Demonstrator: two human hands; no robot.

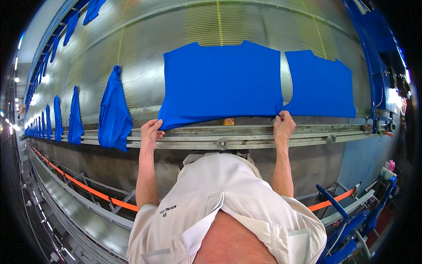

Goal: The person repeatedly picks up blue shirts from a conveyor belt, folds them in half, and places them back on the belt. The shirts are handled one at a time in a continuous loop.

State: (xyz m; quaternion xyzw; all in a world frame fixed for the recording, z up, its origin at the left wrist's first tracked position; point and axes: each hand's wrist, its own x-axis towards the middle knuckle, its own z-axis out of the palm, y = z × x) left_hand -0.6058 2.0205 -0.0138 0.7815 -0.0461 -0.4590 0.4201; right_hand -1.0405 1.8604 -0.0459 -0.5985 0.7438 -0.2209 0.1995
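Note:
A blue cut fabric panel point(223, 83), shaped like the body of a shirt, lies spread on the long metal table point(149, 79). My left hand point(151, 131) pinches its near left corner between thumb and fingers. At the near right corner my right hand point(284, 124) closes on the same panel's edge. Between the two hands the near edge sags slightly over the table's rim. Just right of it lies a smaller blue panel point(321, 86), with a narrow gap between them.
Metal rails point(220, 136) run along the table's near edge. Several blue pieces, such as a folded-looking one point(115, 112), line the table to the left. A blue machine frame point(373, 66) stands at the right end. An orange rail point(92, 188) runs behind me.

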